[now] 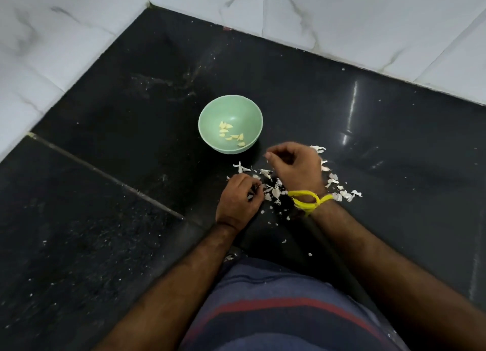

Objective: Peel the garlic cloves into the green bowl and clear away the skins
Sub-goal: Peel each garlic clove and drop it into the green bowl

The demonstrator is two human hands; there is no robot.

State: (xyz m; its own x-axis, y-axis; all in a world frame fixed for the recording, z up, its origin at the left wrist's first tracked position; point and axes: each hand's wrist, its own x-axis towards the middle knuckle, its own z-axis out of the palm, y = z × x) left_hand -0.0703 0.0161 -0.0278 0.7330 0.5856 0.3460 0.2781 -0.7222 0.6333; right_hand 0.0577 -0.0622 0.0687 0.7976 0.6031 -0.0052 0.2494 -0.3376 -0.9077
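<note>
Both hands (265,182) near green bowl (210,114); skins (276,191) between.

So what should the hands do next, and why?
Probably gather the garlic skins into one pile. Peeled cloves already lie in the green bowl, while skins are scattered over the dark counter around both hands. The left hand is already curled over some.

Peeled cloves (231,134) in green bowl (210,119); skins (273,190) scattered beside
</note>
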